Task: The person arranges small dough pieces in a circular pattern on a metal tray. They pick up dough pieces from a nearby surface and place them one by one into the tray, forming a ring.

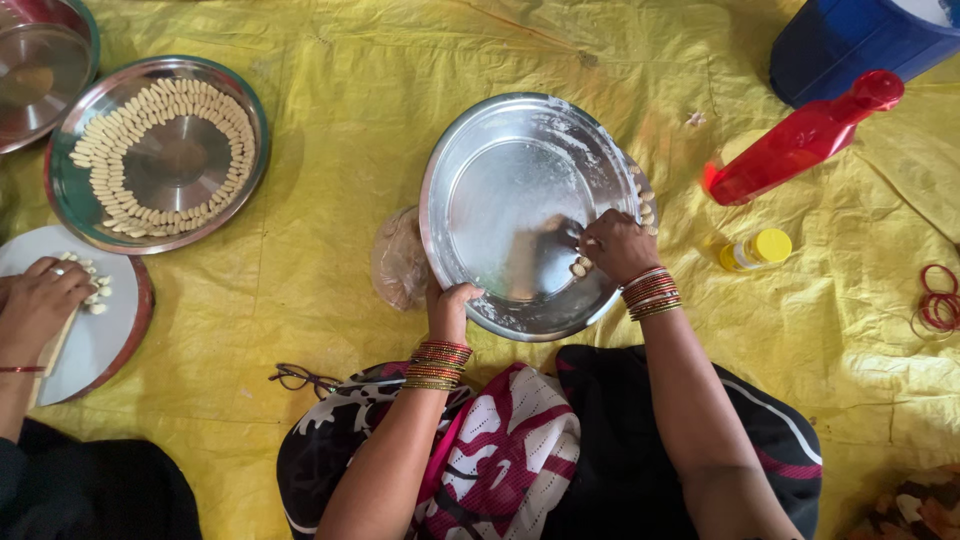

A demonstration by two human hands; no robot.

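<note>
Steel plate (520, 200) — large, round, shiny — sits tilted on the yellow sheet (340, 120), centre of view, just in front of the person's lap. Left hand (452, 308) grasps the near rim, fingers curled over the edge; bangles at wrist. Right hand (618, 245) rests on the plate's right side, fingertips pinched on small pale dough pieces (580, 265) lying against the inner rim. More pieces line the rim behind that hand, approx. along the right edge. A clear plastic bag (398, 262) lies partly under the plate's left side.

Surroundings: second plate (160, 150) upper left w/ a ring of like pieces; a co-worker's hand (40, 298) on a white plate (95, 340) at far left. Red bottle (805, 140), small yellow-capped bottle (755, 250), blue container (850, 40) to the right. Spectacles (300, 378) lie near the left knee.
</note>
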